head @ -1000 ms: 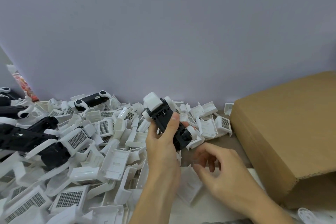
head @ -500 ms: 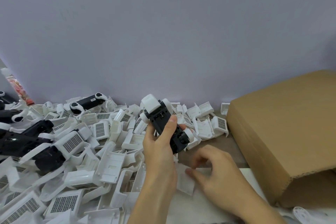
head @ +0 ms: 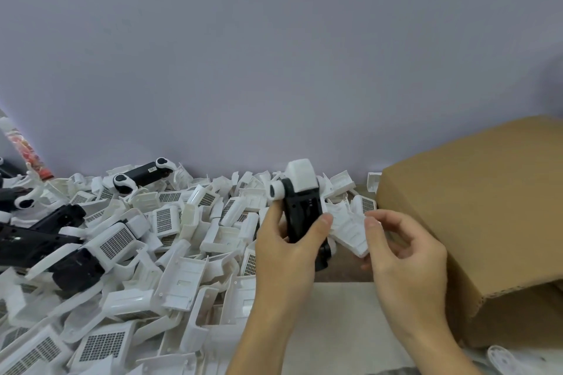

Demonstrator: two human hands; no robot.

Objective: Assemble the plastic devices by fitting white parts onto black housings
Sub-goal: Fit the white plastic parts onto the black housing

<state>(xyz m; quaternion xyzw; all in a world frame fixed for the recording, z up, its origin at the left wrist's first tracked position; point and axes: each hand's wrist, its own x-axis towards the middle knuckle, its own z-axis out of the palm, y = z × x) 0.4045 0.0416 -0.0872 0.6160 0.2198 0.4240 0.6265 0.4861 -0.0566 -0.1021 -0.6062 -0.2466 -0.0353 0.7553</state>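
Note:
My left hand (head: 289,250) grips a black housing (head: 301,210) held upright, with a white cap on its top and a white round knob on its left side. My right hand (head: 405,256) pinches a white ribbed plastic part (head: 348,230) just to the right of the housing, its edge close to the housing's side. A big heap of loose white parts (head: 152,253), many with grille faces, covers the table to the left. Several black devices (head: 42,240) with white parts on them lie at the far left.
A brown cardboard box (head: 475,222) stands at the right, close to my right hand. One black device with white ends (head: 141,175) lies by the wall behind the heap. The lilac wall (head: 274,70) rises right behind the table. A white round piece (head: 502,359) sits bottom right.
My right hand has picked a white part off the table and raised it beside the housing. My left hand has turned the housing more upright.

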